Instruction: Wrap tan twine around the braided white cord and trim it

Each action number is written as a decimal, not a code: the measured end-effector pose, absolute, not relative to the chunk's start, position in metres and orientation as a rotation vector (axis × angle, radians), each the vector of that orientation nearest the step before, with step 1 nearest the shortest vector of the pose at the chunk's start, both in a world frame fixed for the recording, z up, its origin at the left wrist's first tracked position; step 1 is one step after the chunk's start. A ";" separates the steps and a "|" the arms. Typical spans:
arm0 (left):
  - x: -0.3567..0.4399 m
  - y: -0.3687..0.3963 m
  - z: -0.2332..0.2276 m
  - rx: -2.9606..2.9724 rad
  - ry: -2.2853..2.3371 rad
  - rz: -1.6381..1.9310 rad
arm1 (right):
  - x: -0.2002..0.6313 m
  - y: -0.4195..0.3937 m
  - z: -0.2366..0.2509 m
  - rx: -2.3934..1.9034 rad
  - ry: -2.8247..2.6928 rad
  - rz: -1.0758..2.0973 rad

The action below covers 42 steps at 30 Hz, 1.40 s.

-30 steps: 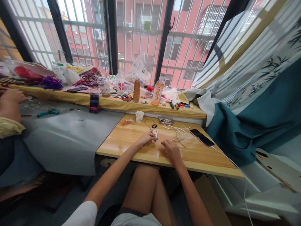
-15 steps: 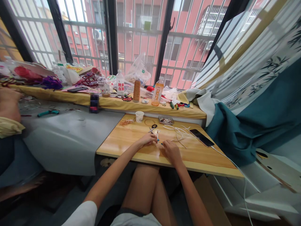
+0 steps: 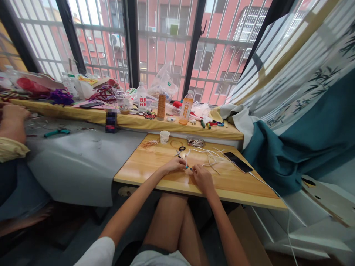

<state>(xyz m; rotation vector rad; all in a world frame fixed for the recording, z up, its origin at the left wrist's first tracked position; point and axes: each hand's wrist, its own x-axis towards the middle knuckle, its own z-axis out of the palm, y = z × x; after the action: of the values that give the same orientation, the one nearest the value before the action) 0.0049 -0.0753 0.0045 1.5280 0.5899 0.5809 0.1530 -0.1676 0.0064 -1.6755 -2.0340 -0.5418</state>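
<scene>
Both hands' grip pinched on tiny teal-tipped piece, details indistinct.

Pale wooden table, teal curtain, white cords, black phone.

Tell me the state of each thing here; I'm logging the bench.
left hand: pinching a small white and blue piece
right hand: closed on the same piece
white cords: loose, tangled on the wooden table
scissors: lying flat
phone: screen dark, cable plugged
paper cup: upright
orange bottle: upright, capped
thread spool: upright
</scene>
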 end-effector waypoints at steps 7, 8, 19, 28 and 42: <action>0.004 -0.075 0.007 1.475 0.648 0.598 | 0.156 -0.170 0.006 -1.680 -1.902 -0.588; 0.003 -0.074 0.007 1.463 0.660 0.601 | 0.156 -0.170 0.006 -1.670 -1.926 -0.576; 0.003 -0.068 0.002 1.432 0.663 0.606 | 0.155 -0.171 0.009 -1.613 -2.044 -0.527; 0.002 -0.073 0.006 1.374 0.650 0.598 | 0.158 -0.168 0.008 -1.559 -2.138 -0.559; 0.002 -0.069 0.004 1.409 0.722 0.547 | 0.157 -0.167 0.010 -1.566 -2.257 -0.634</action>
<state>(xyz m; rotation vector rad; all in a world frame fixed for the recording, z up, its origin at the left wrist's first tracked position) 0.0019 -0.0685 0.0043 1.4090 0.7217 0.5471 0.1565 -0.1673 0.0097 -1.5656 -2.2574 -0.6340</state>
